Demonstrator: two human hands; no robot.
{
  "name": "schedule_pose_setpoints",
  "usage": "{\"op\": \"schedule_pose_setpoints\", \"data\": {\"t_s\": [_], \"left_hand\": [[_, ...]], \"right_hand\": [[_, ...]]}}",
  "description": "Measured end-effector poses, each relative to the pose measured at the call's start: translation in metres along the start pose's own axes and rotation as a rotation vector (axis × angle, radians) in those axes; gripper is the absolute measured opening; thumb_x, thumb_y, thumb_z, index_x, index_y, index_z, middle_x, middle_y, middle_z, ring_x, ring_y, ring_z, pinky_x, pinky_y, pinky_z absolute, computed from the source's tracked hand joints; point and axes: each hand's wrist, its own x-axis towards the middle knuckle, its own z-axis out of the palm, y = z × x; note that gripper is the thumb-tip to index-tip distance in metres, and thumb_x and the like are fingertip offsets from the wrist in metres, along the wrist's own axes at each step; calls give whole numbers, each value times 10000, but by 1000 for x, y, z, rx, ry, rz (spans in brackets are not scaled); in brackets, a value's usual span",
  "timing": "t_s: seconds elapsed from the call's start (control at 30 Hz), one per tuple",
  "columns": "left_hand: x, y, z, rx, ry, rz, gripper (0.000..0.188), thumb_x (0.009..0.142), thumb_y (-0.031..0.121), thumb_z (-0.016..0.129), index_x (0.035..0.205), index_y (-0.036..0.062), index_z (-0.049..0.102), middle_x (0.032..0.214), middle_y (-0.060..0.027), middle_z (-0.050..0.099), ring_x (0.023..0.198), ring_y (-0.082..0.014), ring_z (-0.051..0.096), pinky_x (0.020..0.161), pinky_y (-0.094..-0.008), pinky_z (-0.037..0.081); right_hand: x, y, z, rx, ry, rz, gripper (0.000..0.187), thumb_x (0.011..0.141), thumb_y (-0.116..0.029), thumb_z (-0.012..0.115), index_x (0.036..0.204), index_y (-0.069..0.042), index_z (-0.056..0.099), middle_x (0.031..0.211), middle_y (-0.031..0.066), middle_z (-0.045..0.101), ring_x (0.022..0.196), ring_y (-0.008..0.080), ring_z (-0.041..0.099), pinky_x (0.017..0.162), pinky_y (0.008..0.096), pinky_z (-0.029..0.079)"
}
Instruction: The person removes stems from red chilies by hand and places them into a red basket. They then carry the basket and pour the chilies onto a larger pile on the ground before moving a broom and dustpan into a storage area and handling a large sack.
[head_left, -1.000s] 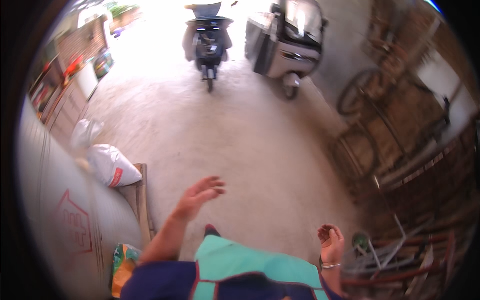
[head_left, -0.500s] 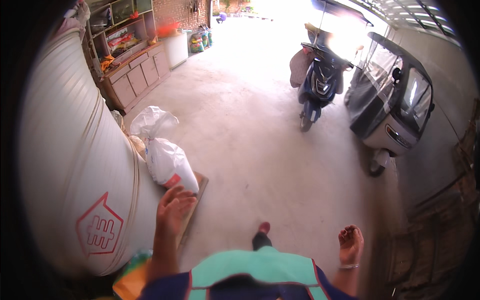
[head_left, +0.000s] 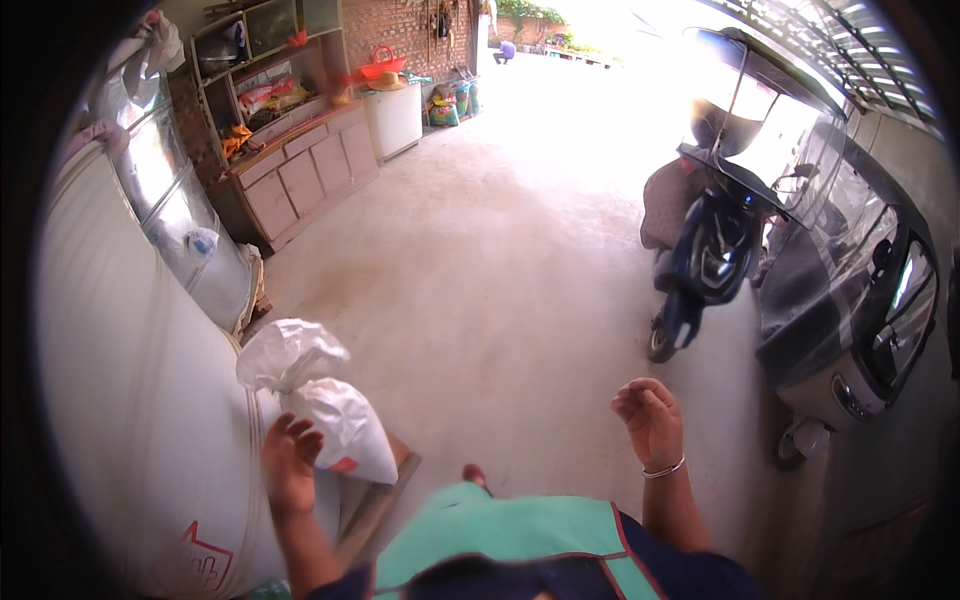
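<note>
My left hand [head_left: 291, 462] is raised beside a white sack [head_left: 345, 425] with a gathered neck, and its fingers are apart with nothing in them. In the picture it overlaps the sack's near side; whether they touch I cannot tell. The sack leans by a large white ribbed container [head_left: 130, 370], over a wooden board [head_left: 375, 515]. Out over the floor, my right hand [head_left: 650, 420], with a bracelet at the wrist, is loosely curled; no object shows in it. A green apron [head_left: 490, 525] covers my front.
A dark blue scooter [head_left: 705, 250] with a canopy stands ahead on the right, beside a covered three-wheeler [head_left: 850, 330]. Along the left wall are a cabinet [head_left: 300, 175] and a white chest [head_left: 396, 122] carrying a straw hat and red basket. A person [head_left: 505, 52] crouches far off outside.
I have moved forward: the sack sits nearer, and the vehicles have shifted right and closer. My right hand has risen and swung inward; my left hand has dropped lower and outward.
</note>
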Motion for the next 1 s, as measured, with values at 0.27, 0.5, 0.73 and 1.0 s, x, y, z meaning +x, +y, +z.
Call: {"op": "schedule_pose_setpoints", "data": {"t_s": [0.27, 0.5, 0.73, 1.0], "left_hand": [[264, -87, 38, -57, 57, -10, 389, 898, 174, 526, 1248, 28, 440, 1101, -105, 596, 952, -182, 613, 813, -274, 511], [523, -193, 224, -58, -373, -142, 383, 884, 153, 535, 1230, 3, 468, 1092, -145, 604, 948, -223, 624, 851, -338, 507], [713, -283, 291, 22, -421, -112, 359, 874, 128, 541, 1204, -4, 485, 1072, -143, 612, 947, -229, 625, 863, -351, 503], [901, -321, 314, 61, -8, 25, 351, 873, 138, 550, 1198, 21, 488, 1069, -114, 607, 925, -190, 624, 822, -291, 515]], "right_hand": [[226, 38, -65, -152, 171, 132, 185, 892, -61, 472, 1008, 29, 584, 943, 139, 633, 886, 231, 626, 829, 349, 505], [394, 10, -110, -170, 375, -22, 167, 879, -78, 488, 984, 0, 593, 903, 109, 635, 837, 216, 628, 813, 341, 507], [613, 27, -193, -140, 399, -77, 169, 873, -89, 516, 987, 8, 595, 894, 115, 630, 835, 216, 621, 807, 330, 510], [968, 30, -186, -149, -12, 99, 177, 880, -30, 472, 994, 52, 581, 933, 157, 633, 882, 240, 632, 832, 369, 515]]}}
